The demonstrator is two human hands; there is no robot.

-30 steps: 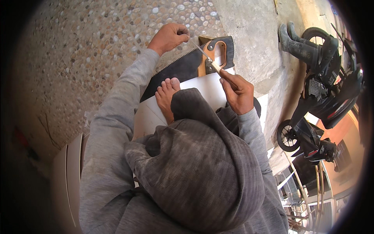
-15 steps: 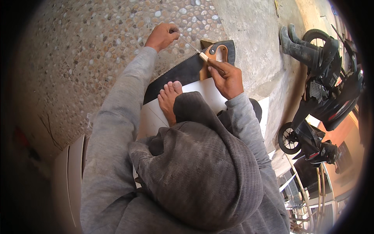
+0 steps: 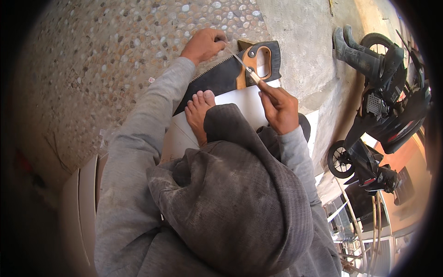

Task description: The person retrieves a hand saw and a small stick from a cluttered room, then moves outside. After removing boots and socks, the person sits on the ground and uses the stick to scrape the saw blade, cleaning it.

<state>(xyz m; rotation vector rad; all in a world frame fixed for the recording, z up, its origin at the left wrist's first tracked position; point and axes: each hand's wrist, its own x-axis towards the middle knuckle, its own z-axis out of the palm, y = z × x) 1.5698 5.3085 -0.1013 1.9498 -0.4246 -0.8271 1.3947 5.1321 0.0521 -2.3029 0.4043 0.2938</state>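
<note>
Right hand [image 3: 279, 108] pinching thin tool [image 3: 243, 66], now tipped over handsaw [image 3: 230, 74] handle beyond white board [image 3: 242, 104]; left hand [image 3: 203, 44] curled on pebbled floor [image 3: 115, 55], shifted slightly; bare foot [image 3: 198, 113] pinning board.

Pebbled floor [image 3: 115, 55] — handsaw [image 3: 230, 76] lies on it; white board [image 3: 244, 104] beside.

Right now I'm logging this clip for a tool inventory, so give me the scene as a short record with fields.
left hand: on the pebbled floor, fingertips at the saw's toothed edge
right hand: holds a thin file slanted across the saw
handsaw: flat on the ground, dark blade, orange and black handle
white board: under the bare foot
background: motorbike, rubber boots
</note>
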